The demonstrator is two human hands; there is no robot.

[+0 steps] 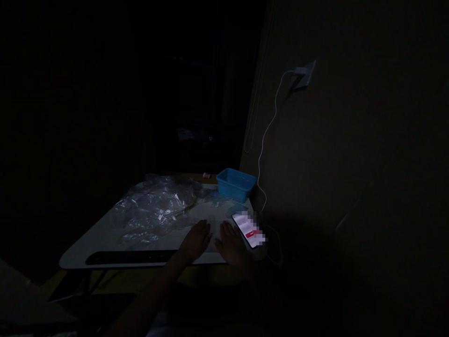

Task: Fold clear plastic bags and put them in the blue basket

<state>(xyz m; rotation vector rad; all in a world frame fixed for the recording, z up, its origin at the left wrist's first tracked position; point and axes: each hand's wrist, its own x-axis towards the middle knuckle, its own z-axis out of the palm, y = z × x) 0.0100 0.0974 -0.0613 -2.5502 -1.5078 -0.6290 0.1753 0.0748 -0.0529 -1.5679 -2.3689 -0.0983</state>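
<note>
The scene is very dark. My left hand (196, 241) lies palm down near the front of a white table (80, 241), fingers stretched forward. Beside it, a small gap away, my right hand (229, 241) also lies flat with its fingers extended. A thin, faint clear sheet seems to lie under or between the hands, though its edges are hard to make out. Left of my left hand spreads a pile of crumpled clear plastic bags (161, 203). Just right of my right hand rests a phone (245, 227) with its screen lit.
A blue plastic basket (235, 187) stands at the table's back right corner. Behind the table lies a small pinkish object (206, 176). A white cable (259, 161) hangs from a wall socket (306, 75) on the right. A dark slot (129, 257) runs along the front edge.
</note>
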